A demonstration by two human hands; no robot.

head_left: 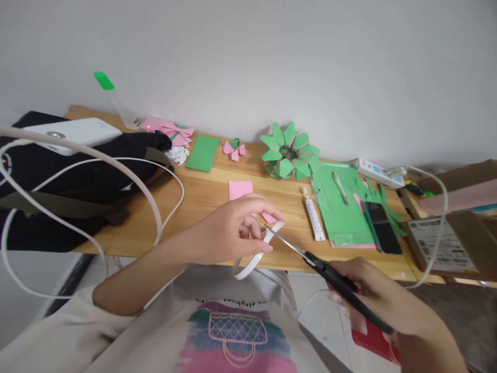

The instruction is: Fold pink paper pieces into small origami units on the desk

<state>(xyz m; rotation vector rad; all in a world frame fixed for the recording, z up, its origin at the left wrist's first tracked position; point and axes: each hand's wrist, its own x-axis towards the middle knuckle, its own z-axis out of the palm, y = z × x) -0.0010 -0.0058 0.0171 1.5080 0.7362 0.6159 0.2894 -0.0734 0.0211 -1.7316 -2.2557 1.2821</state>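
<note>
My left hand [223, 230] pinches a narrow white tape [250, 266] that curves down in a loop over the table's front edge. In my right hand [373, 290] are scissors [330, 272] with black handles. Their blades reach up to the tape's end near my left fingertips; whether they touch it I cannot tell. Beneath and behind my left hand lie pink paper pieces [240, 189], partly covered by it. A white glue tube [313, 215] rests on the wooden table [202, 207] to the right of the tape.
A green folded-paper ring [290, 153] stands by the wall, near a small pink paper piece [234, 150] and green paper [202, 153]. Green sheets [341, 217], a pen [340, 187] and a phone [382, 228] lie right. Cables [135, 181] and black cloth [89, 181] fill the left.
</note>
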